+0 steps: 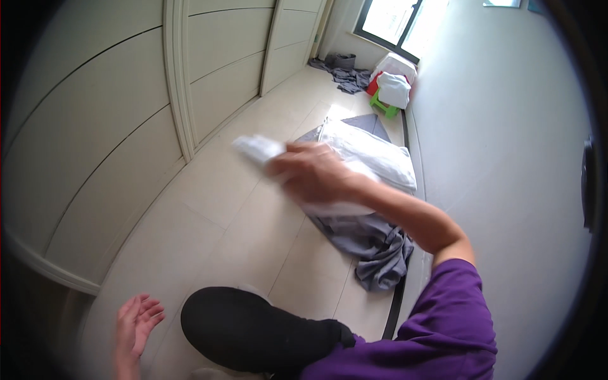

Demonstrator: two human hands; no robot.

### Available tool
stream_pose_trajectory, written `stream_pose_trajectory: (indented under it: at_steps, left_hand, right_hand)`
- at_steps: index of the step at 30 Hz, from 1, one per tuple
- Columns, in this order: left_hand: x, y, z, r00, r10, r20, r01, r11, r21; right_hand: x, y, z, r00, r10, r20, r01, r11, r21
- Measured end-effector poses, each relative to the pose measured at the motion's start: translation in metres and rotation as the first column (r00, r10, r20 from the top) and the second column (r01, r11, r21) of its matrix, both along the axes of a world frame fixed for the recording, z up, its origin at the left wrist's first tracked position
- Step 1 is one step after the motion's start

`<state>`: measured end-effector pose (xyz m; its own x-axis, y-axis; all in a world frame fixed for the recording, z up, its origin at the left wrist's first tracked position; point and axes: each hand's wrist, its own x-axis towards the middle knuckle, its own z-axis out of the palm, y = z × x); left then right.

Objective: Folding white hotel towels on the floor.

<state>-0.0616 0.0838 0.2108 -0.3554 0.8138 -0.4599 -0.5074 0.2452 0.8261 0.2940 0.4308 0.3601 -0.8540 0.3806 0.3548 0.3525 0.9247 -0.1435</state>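
Observation:
My right hand grips a white cloth item, blurred by motion, in the middle of the view. Part of it hides behind the hand, so its full shape cannot be told. Beyond and to the right of that hand, folded white cloths lie on a grey cloth spread over the floor. The near end of the grey cloth is bunched up by the wall. At the lower left, my left hand hangs over the floor with its fingers apart and nothing in it.
Cream sliding wardrobe doors run along the left, and a pale wall along the right. Near the window stand a green stool bearing white cloth and a heap of grey cloth. My black-clad knee is in front.

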Motion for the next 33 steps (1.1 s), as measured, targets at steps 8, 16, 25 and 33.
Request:
stream_pose_trajectory:
  at_steps: [8,16,25,33]
  left_hand:
    - [0.01,0.025,-0.05,0.943,-0.017,0.333,0.016,1.0,0.006]
    - [0.005,-0.039,-0.135,0.916,0.321,0.239,-0.324,0.946,-0.031]
    - [0.025,-0.036,-0.146,0.967,0.254,-0.032,-0.256,0.963,-0.081]
    - [-0.007,-0.131,-0.171,0.803,0.565,-0.189,-0.596,0.747,-0.296]
  right_hand:
    - [-0.216,-0.126,-0.19,0.69,0.673,-0.267,-0.564,0.269,-0.781]
    - [-0.257,-0.178,-0.271,0.873,0.447,0.194,0.061,0.293,-0.954]
    - [-0.243,-0.188,-0.292,0.708,0.614,0.348,0.256,0.236,-0.937]
    - [-0.227,-0.084,-0.308,0.938,0.194,0.288,0.176,0.451,-0.875]
